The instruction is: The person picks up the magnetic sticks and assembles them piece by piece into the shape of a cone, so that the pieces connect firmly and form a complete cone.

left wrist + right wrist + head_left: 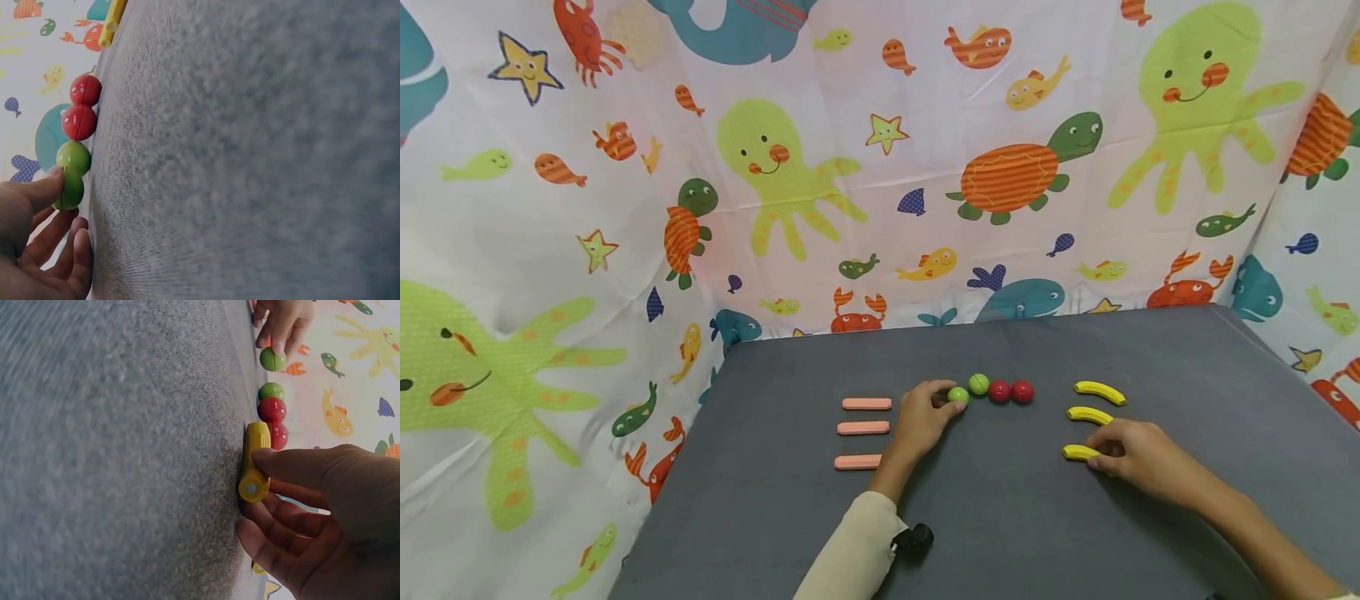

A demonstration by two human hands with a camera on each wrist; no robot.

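Observation:
My left hand (pixel 917 417) pinches a round green toy fruit (pixel 957 396) between thumb and fingers, at the left end of a short row. Beside it sits a second green toy fruit (pixel 978 384), followed by two red ones, the nearer (pixel 999 392) and the end one (pixel 1022 392). On the right, my right hand (pixel 1142 454) grips the nearest of three yellow toy bananas (pixel 255 462), thumb on top and fingers along the far side. The middle banana (pixel 1088 414) and the far banana (pixel 1100 392) lie just beyond that hand.
Three pink toy sausages lie stacked in a column left of my left hand: the far one (pixel 867 404), the middle one (pixel 862 428) and the near one (pixel 856 462), partly covered by my wrist. A grey cloth-topped table (pixel 992 517) meets a sea-animal curtain (pixel 895 175) behind.

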